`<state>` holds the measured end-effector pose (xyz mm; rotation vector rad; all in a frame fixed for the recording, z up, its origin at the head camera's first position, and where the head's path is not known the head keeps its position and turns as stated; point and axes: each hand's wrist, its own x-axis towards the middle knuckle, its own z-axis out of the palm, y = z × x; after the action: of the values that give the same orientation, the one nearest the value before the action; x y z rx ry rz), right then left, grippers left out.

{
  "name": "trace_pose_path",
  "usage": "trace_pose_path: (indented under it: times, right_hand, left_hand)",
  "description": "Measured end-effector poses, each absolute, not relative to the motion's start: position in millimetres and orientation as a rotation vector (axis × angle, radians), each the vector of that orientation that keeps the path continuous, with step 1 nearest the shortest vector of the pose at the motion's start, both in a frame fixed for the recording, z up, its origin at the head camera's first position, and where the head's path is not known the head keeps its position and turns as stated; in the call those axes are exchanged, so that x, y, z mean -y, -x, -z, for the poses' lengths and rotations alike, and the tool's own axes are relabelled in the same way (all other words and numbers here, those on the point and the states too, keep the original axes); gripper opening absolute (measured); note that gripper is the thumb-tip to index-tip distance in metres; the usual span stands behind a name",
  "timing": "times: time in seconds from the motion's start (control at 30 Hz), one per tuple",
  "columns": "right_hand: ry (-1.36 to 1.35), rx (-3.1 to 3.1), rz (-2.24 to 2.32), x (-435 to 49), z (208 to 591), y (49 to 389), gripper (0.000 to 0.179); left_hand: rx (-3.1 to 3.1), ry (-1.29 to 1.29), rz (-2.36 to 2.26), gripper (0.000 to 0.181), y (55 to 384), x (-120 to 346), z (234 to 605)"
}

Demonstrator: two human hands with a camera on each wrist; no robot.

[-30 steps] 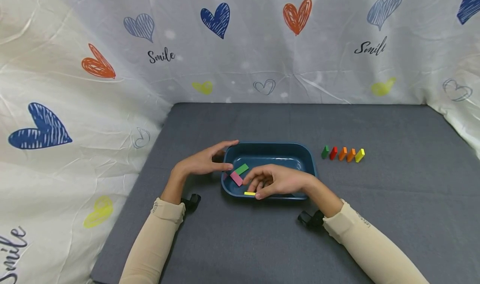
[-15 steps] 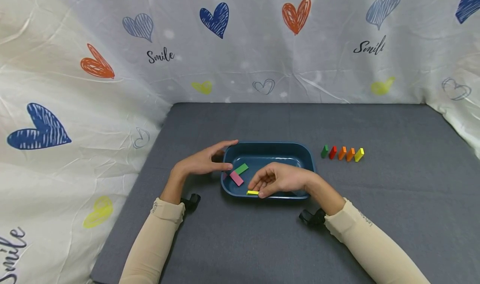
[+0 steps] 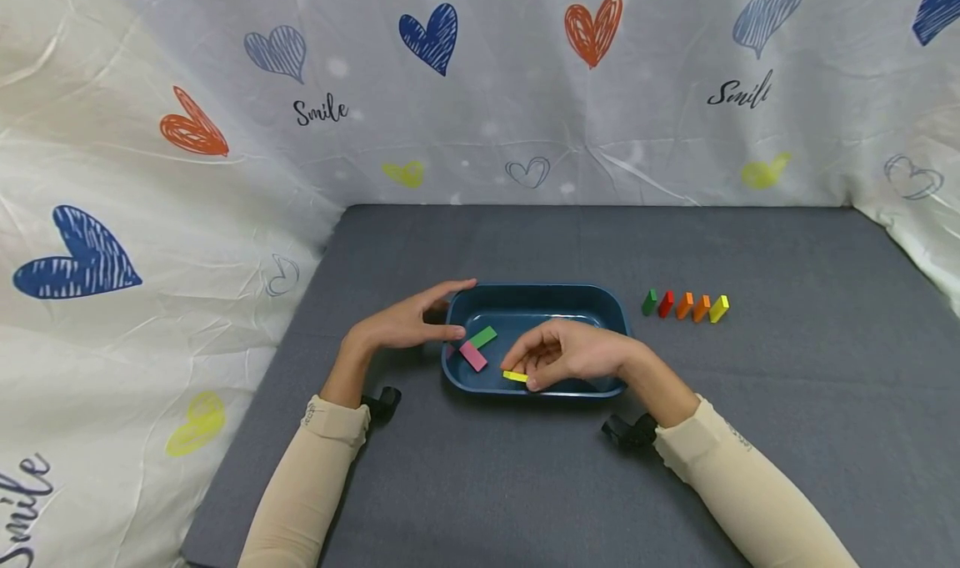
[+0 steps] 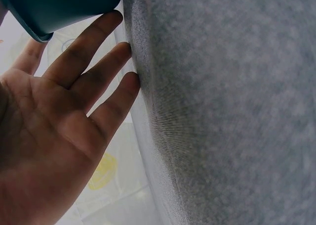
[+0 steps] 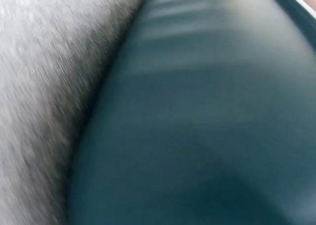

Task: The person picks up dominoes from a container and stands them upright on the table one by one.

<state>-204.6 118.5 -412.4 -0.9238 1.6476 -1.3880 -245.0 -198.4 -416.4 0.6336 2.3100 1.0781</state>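
Observation:
A blue tray [image 3: 540, 289] stands on the table. My right hand [image 3: 573, 353] pinches a yellow domino [image 3: 515, 376] between thumb and fingertips over the tray's near side. A green domino [image 3: 483, 337] and a pink domino [image 3: 473, 357] lie in the tray's left part. At the tray's left end, my left hand [image 3: 401, 322] touches the rim with thumb and forefinger spread. In the left wrist view the fingers of the left hand [image 4: 64, 106] are fairly straight, beside the tray [image 4: 69, 7]. The right wrist view is mostly the tray's blurred outer wall [image 5: 197, 111].
Right of the tray, several dominoes stand upright in a row: a green domino [image 3: 649, 303], a red domino [image 3: 666, 304], two orange dominoes [image 3: 684, 305] and a yellow domino [image 3: 718, 309]. Grey cloth [image 3: 480, 485] covers the table. A printed curtain [image 3: 480, 101] hangs behind and at the left.
My right hand has taken hold of the yellow domino and moved it slightly right and up from the tray's near edge. The left hand has stayed at the rim.

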Motion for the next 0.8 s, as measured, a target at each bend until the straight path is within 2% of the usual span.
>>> trace_pose_path:
  times: [0.2, 0.47, 0.8]
  right_hand:
    - [0.919, -1.756, 1.471, -145, 398, 210, 0.037]
    - [0.823, -1.990, 1.695, -215, 376, 214, 0.032]
    - [0.765, -2.116, 1.967, -293, 376, 201, 0.034]
  left_hand:
    - [-2.311, -0.635, -1.074, 0.079, 245, 199, 415]
    - [-2.313, -0.641, -1.068, 0.080, 244, 199, 415]
    - [-2.312, -0.656, -1.071, 0.078, 244, 200, 416]
